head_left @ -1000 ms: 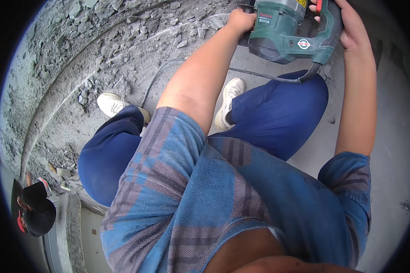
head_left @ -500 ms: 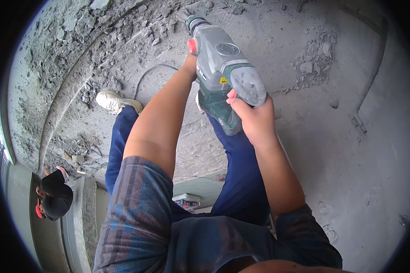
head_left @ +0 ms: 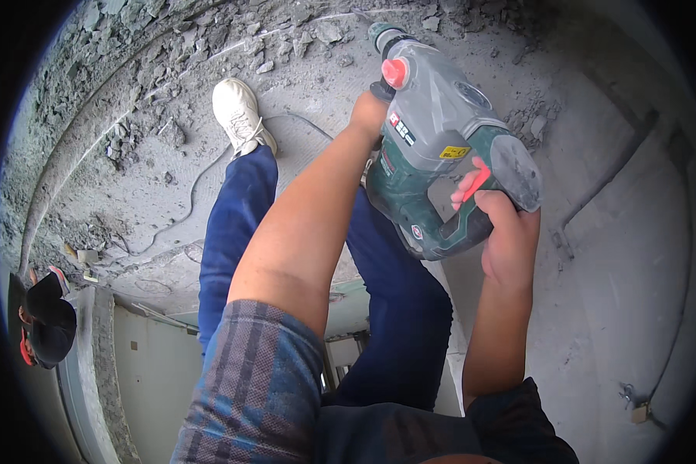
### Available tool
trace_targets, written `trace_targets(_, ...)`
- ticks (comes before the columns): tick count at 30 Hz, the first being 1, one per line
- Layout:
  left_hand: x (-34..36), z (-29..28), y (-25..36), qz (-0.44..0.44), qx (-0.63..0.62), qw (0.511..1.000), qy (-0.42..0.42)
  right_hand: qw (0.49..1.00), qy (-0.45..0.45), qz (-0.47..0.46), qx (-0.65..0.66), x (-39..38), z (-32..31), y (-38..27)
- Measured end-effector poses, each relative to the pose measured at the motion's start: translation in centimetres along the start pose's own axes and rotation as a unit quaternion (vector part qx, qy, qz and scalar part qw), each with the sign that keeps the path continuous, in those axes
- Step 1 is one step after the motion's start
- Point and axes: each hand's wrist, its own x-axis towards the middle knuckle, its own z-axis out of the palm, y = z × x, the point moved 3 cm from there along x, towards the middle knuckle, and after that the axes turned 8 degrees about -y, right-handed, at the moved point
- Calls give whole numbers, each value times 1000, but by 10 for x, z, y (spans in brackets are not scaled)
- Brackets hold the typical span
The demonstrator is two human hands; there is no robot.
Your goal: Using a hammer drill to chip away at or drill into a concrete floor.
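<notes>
A large grey and dark green rotary hammer [head_left: 433,108] slants across the upper right of the head view, its chuck [head_left: 385,35] toward the rubble at the top. A red knob [head_left: 395,73] sticks out of its side. My left hand [head_left: 370,114] is wrapped around the black side handle near the chuck and is partly hidden by the tool's body. My right hand [head_left: 509,236] grips the rear handle, with fingers at the red trigger [head_left: 479,179]. Only a little of the bit shows beyond the chuck, so its contact with the surface cannot be told.
Broken concrete chunks [head_left: 135,35] cover the upper left. My white shoe [head_left: 240,112] stands on the dusty floor beside a grey power cord [head_left: 189,205]. A person in black with red headwear [head_left: 50,321] is at the far left. Another rubble patch [head_left: 535,124] lies right of the hammer.
The rotary hammer has shifted right in view, held by both hands, and more of its side and red trigger shows. My left shoe has moved up and right in the picture.
</notes>
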Motion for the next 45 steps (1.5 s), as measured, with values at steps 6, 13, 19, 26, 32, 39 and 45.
trace_targets(6, 6, 32, 30, -23, -211, 977, 21, 997, 9, 7, -77, 36, 18, -64)
trace_targets(13, 41, 27, 15, -56, -309, 949, -35, 983, -26, -6, -182, 63, 25, -54)
trace_targets(19, 32, 15, 20, 16, -34, 999, -30, 993, 31, -19, -111, 46, -10, -1)
trace_targets(26, 36, 2, -1, -64, 37, 993, -97, 996, -25, -41, -79, 29, -26, 72)
trace_targets(32, 35, 1, -29, -11, 110, 994, 20, 997, -29, -77, -8, 1, -25, 119)
trace_targets(39, 32, -10, -20, -10, 76, 997, -15, 999, -35, -21, 25, 4, -17, 90)
trace_targets(45, 21, -33, -16, 54, 113, 992, 0, 998, -40, -50, 27, -5, 12, 80)
